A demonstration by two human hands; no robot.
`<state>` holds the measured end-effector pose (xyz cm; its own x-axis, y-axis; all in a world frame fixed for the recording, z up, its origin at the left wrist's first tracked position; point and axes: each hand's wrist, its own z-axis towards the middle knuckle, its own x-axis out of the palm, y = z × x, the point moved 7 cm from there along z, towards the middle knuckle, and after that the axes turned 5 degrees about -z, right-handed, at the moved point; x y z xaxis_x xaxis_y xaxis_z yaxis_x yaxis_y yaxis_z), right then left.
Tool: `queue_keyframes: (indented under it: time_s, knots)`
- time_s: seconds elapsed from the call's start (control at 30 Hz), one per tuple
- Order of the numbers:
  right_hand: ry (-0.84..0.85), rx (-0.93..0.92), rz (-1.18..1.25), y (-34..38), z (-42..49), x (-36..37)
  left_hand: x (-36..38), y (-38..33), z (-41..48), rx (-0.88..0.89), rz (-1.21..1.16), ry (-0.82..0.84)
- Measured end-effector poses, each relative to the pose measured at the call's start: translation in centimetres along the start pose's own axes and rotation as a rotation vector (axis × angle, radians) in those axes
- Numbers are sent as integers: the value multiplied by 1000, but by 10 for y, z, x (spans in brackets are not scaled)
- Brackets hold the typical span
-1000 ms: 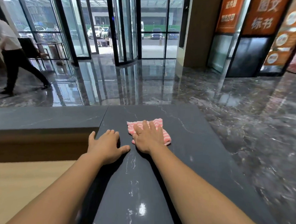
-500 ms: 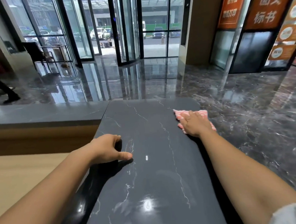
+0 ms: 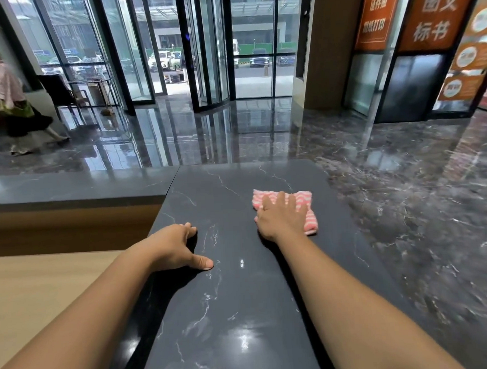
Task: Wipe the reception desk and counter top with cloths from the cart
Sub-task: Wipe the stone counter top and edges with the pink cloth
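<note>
A folded pink-and-white striped cloth (image 3: 307, 209) lies on the dark marble counter top (image 3: 243, 311), toward its far right side. My right hand (image 3: 280, 216) presses flat on the cloth with straight, spread fingers. My left hand (image 3: 175, 248) rests on the counter's left edge, thumb out on the top and fingers curled over the edge, holding nothing. The lower wooden desk surface (image 3: 31, 294) sits to the left, below the counter.
The counter turns a corner and runs off left (image 3: 67, 188). Beyond it is glossy marble floor (image 3: 407, 204) and glass doors (image 3: 207, 59). A person (image 3: 9, 95) walks at far left near a dark chair (image 3: 59, 92). Orange signs (image 3: 436, 13) stand at right.
My right hand slid the cloth from the counter's middle out to the right edge, then back a little toward the middle. The left hand stayed at the left edge. A different person is in view at far left.
</note>
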<state>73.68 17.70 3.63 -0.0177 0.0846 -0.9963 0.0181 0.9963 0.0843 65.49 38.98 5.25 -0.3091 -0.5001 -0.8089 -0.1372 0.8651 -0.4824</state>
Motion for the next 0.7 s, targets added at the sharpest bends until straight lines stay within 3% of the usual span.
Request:
queue_keyframes:
  time_s: [0.17,0.33,0.5,0.7]
  knots:
    - [20,-238,-13,78,-39,8,0,-2,1,-50,-62,-11]
    - [23,-360,-34,70,-46,-2,2,1,1,-59,-81,-2]
    - [-30,-250,-52,-1,-29,-10,2,4,2,-45,-108,3]
    - [-43,7,23,-99,-14,-14,4,6,4,-36,-95,10]
